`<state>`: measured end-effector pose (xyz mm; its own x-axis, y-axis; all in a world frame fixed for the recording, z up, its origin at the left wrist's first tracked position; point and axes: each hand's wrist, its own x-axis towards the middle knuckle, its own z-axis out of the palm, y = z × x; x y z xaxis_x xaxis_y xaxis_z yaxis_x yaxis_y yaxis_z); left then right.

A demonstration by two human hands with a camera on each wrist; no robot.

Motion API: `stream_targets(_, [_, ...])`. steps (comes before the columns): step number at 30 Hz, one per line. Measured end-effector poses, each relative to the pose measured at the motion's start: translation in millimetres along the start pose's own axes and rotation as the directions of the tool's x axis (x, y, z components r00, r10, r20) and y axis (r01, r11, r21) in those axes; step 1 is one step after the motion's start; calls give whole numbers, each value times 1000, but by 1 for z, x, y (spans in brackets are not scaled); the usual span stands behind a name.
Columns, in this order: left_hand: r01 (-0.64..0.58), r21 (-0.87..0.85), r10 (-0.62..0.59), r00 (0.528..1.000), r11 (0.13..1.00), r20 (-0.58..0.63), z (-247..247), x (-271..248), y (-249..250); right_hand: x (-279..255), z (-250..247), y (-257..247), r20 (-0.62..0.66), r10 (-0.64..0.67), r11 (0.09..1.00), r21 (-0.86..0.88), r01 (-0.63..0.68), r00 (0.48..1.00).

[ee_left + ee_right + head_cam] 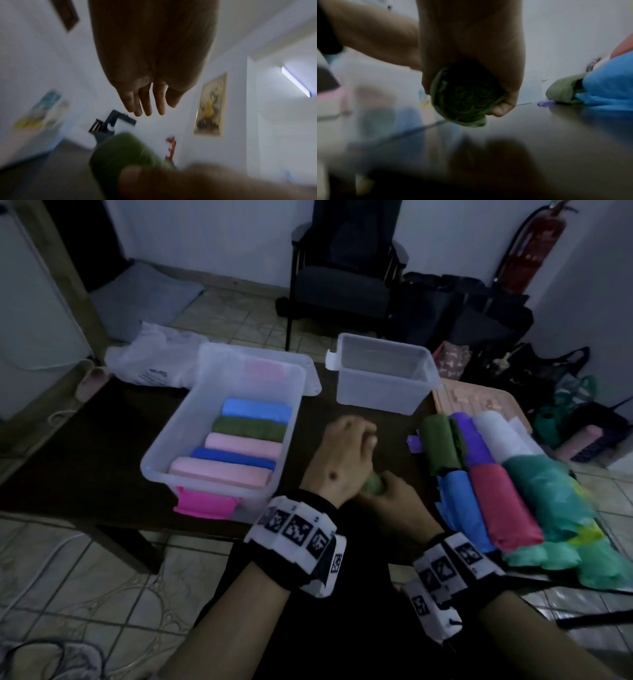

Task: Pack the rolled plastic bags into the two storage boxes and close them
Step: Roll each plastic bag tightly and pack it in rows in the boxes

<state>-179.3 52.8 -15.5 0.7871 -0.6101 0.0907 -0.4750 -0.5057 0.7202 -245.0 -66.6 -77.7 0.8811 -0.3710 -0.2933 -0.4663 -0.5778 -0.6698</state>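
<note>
While the right hand (394,494) curls its fingers round the near end of a green rolled plastic bag (375,483), the roll sits just above the dark tabletop (102,446), between the two boxes and the pile of waiting rolls. Its long axis runs from near to far; the right wrist view looks straight at its spiral end (464,97). The left hand (342,453) lies over the far part of the roll, fingers straight and relaxed in its own view (145,100), gripping nothing I can make out. The large clear plastic storage box (161,446), holding five rolls lying crosswise, stands to the left of the grip, on the left hand's side. The small clear plastic storage box (380,392), nothing visible in it, stands beyond, far and slightly right. For either box, the roll probably needs turning crosswise.
</note>
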Motion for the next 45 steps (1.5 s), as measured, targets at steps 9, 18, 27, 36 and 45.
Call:
stream_targets(9, [545,65,-451,751,836,-482,-135,-34,-102,24,-1,-147,-82,-371,927,27,374,925])
stream_targets(18, [597,-202,-629,708,776,-321,-123,-63,-132,53,59,-197,92,-539,767,-356,533,837])
stream_targets(27, [477,-329,-579,654,815,-487,-107,-95,-130,45,68,-191,158,-515,601,-634,487,842])
stream_targets(36, [389,-382,-543,658,838,-522,-101,-102,-130,31,78,-203,339,-407,624,-575,529,849])
stream_targets(45, [374,-380,-531,649,846,-544,-98,-101,-133,29,104,-200,293,-324,710,-553,437,899])
